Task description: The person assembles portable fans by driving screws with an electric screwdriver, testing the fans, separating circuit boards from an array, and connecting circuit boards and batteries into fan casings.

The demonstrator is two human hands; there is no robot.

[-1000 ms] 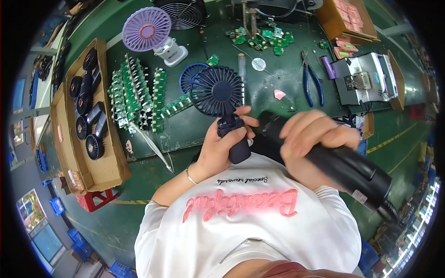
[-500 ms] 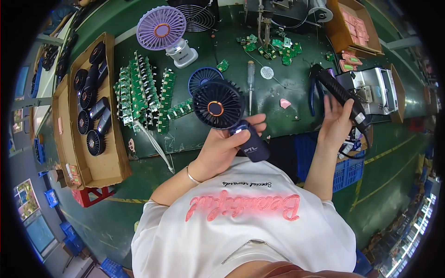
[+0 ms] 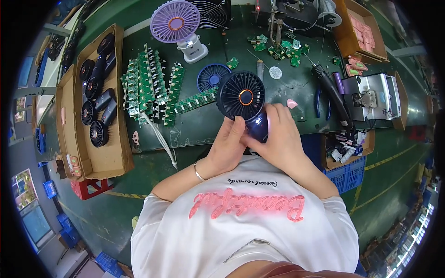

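A dark navy handheld fan (image 3: 254,124) with an orange ring at its hub is held upright in front of my chest, over the table's near edge. My left hand (image 3: 225,147) is closed round the lower handle from the left, thumb pointing up. From the right, my right hand (image 3: 283,139) wraps the same handle, its fingers bent over the side. The two hands hide most of the handle. Just behind the fan head lie a round blue fan part (image 3: 212,78), a strip of green circuit boards (image 3: 197,101) and a partly hidden screwdriver (image 3: 260,69).
At left, a cardboard box (image 3: 118,155) holds several dark fans beside stacked board strips (image 3: 146,83). A purple fan (image 3: 175,22) stands at the back. To the right lie a black electric screwdriver (image 3: 331,92), blue-handled pliers (image 3: 318,104) and a metal device (image 3: 371,95).
My right hand has left the electric screwdriver, which now lies on the table, and has moved left onto the fan. The fan has turned more upright and shifted slightly right.
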